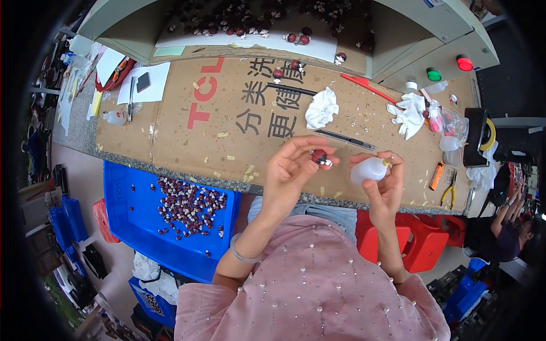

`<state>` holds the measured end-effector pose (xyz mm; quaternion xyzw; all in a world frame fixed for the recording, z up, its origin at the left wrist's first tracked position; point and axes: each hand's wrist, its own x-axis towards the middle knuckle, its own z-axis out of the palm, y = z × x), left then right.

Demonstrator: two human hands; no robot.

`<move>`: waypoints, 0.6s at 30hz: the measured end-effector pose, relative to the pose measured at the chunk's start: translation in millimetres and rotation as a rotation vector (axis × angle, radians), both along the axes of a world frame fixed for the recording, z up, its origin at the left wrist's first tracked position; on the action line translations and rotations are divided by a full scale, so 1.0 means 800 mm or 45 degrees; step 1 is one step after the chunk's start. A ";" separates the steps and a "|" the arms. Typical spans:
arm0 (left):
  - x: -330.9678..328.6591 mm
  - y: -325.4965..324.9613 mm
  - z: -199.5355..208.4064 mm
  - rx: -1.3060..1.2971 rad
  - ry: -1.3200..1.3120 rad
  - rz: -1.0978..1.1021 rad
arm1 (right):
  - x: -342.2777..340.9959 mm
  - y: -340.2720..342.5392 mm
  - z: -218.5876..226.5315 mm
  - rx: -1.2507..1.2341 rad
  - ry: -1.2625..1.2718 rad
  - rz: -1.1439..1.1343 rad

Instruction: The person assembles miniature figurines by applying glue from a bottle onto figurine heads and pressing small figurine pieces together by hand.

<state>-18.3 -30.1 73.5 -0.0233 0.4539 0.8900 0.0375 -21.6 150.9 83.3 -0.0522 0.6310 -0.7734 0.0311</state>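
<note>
One small whitish bottle (pixel 115 117) sits near the left end of the table (pixel 82 133), beside a slim pen-like tool (pixel 130 99) and a dark rectangular object (pixel 143 82) on white paper (pixel 158 79). Below the table's near edge, a blue bin (pixel 132 233) carries many dark-red-and-white pieces (pixel 190 204), heaped mostly toward its upper middle. Further right comes the left hand (pixel 291 167), raised over the near edge of the cardboard (pixel 187 145) that covers the table; its fingers pinch a dark-red figure (pixel 319 156) with white parts at its lower right. Beyond the hands lie a black rod (pixel 292 89), a crumpled white tissue (pixel 322 108) and a slim dark tool (pixel 346 140). Just right of the figure, and apart from it, is a white squeeze bottle (pixel 368 171), tilted, its yellowish nozzle toward the right. The right hand (pixel 387 190) grasps this bottle, fingers and thumb curled around it. Past that hand, an orange cutter (pixel 437 176) and yellow-handled pliers (pixel 449 191) rest on the cardboard, with a black tape dispenser (pixel 475 133) near the table's right end.
</note>
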 end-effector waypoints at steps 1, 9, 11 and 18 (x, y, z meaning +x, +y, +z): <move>-0.001 -0.001 0.000 0.002 -0.003 0.001 | 0.000 -0.005 0.003 -0.046 -0.032 0.007; -0.008 -0.006 0.001 0.006 -0.041 0.105 | 0.012 -0.001 0.006 0.286 -0.047 -0.182; -0.008 -0.007 0.003 0.005 -0.064 0.118 | 0.013 0.000 0.005 0.422 0.067 -0.222; -0.011 -0.006 0.004 0.018 -0.059 0.096 | 0.007 0.003 0.004 0.732 0.462 -0.236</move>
